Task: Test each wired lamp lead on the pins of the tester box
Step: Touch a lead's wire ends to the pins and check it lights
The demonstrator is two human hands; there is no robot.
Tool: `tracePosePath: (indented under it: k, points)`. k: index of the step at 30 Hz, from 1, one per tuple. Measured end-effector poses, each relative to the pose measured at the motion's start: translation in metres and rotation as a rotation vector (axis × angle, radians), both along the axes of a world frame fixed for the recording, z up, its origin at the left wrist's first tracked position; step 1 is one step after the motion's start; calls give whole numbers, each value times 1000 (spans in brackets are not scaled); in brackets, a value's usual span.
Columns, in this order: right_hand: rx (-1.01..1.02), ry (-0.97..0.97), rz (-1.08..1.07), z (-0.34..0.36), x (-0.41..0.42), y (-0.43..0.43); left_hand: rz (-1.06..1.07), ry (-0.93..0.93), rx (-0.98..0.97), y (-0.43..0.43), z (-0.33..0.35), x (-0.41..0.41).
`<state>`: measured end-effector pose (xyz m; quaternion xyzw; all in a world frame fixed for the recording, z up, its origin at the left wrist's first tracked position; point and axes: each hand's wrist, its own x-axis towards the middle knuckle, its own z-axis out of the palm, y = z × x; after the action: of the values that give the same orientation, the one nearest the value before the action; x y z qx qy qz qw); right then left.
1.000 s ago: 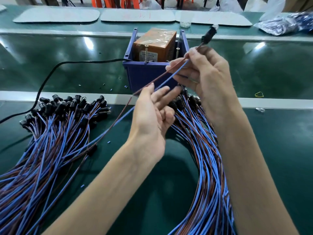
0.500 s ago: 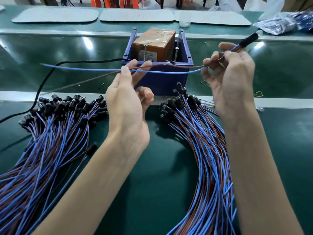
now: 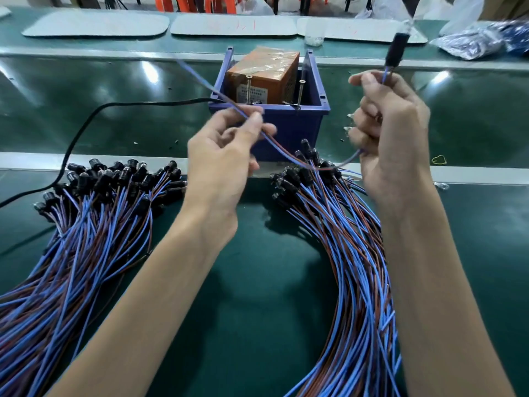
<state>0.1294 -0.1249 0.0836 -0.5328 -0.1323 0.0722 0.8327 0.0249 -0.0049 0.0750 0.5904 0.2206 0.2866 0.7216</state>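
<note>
Left hand (image 3: 226,156): thumb and forefinger pinch the blue-and-brown wire pair of 1 lamp lead (image 3: 282,152), short of its free ends. Those ends trail off toward 11 o'clock and are blurred.

Right hand (image 3: 392,133): fingers curled round the same lead just below its black lamp holder (image 3: 396,51), which stands up toward 12 o'clock. Between the 2 hands the lead sags in a slack loop above the worktop (image 3: 257,310).

At 12 o'clock from the left hand sits the orange tester box (image 3: 263,78) inside a blue bin (image 3: 289,130). 2 upright pins (image 3: 248,88) stand at the box's near face. The wire pair crosses in front of the bin beside the left pin; we cannot tell whether it touches.

Further out, 1 bundle of leads (image 3: 100,213) lies at 8 o'clock and another bundle (image 3: 343,239) at 5 o'clock. We cannot tell which is tested stock. A black cable (image 3: 114,106) runs from the bin toward 9 o'clock.

Step in hand, as we judge it: 1 lead is picked out and being presented to the tester, with contact not yet made. The next move calls for parting the 2 bare ends, setting 1 on each pin, and keeping the lamp holder in sight to read whether it lights.
</note>
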Motion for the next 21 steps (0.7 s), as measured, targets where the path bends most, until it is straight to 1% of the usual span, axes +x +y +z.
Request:
tracePosePath:
  k: [4,6,9,14,19,21]
  points:
    - [-216,-46,119,-2,-2,-3,-287,123,259,-5,-5,-1]
    - [-300,-52,169,-3,-4,-1,-342,156,316,-7,-8,-1]
    - [-349,-57,240,-7,-8,5,-382,174,358,-7,-12,-1]
    - [-316,-35,306,-10,-10,11,-361,183,374,-2,-15,0]
    - [-306,-21,261,-8,-8,9,-279,107,334,-3,-19,2]
    - [-284,-11,247,-7,-7,9,-214,73,322,-1,-19,3]
